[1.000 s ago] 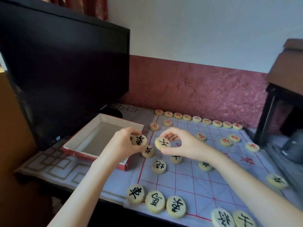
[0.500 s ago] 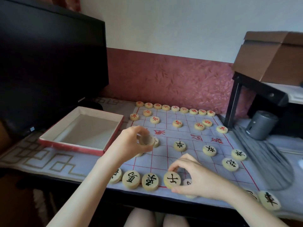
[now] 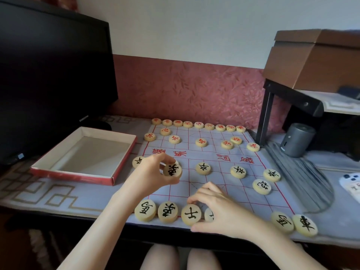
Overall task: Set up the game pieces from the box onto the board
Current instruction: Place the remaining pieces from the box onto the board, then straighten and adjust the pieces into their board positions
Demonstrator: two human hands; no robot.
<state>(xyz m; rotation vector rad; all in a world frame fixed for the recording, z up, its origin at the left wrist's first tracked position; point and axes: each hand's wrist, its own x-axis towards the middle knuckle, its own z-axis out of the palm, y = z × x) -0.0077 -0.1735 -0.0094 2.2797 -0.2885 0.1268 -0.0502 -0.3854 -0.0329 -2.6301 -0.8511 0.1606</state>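
Chess setup: our left hand (image 3: 153, 174) pinches a black-lettered disc (image 3: 172, 170) above the board (image 3: 214, 184); the open box (image 3: 78, 172) lies just to its left. Below it, our right hand (image 3: 220, 209) pinches another disc (image 3: 191, 214) on the board's near edge.

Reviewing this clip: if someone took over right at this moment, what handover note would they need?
Left hand: holds a black piece above the board, not yet placed.
Right hand: fingers round a near-row piece that lies in the near row.
Box: looks empty.
Done: red pieces stand in rows on the far side; most black ones are down.
Left: place the held piece and let go of the near-row piece. The near row has a gap before the two end pieces; the right hand hides part of it.
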